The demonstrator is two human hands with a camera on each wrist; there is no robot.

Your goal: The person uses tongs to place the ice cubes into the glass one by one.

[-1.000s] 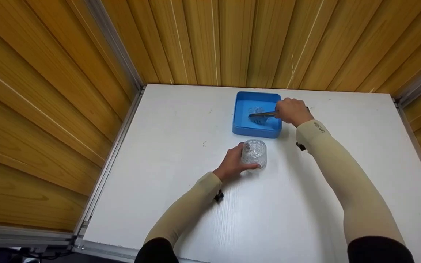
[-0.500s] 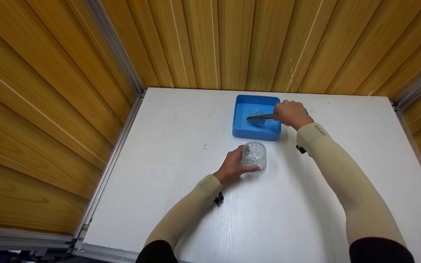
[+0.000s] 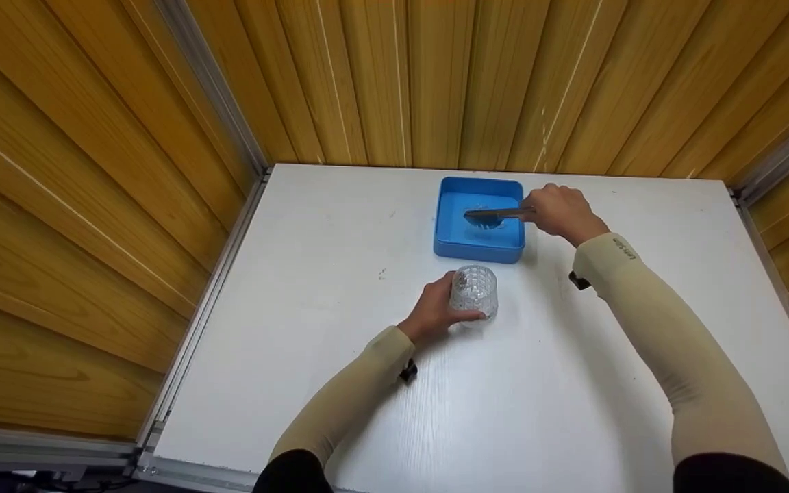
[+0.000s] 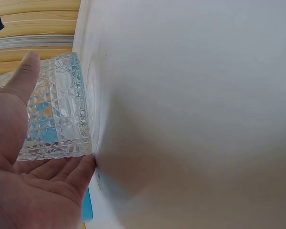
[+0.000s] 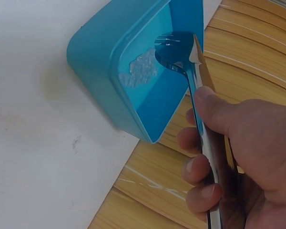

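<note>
Wide stretch of white desk [image 3: 285,294] from the metal rail [image 3: 206,301] to the left hand [image 3: 432,308], curled round an upright faceted glass [image 3: 474,293]. Only a narrow strip behind the blue tray [image 3: 478,253], just beyond the glass; ample desk again at right. Clear lumps [image 5: 142,69] on the tray floor, beneath metal tongs [image 3: 507,213] with a forked tip, gripped in the right hand [image 3: 562,211]. Since half a second ago: right hand slightly farther right, glass unmoved.
</note>
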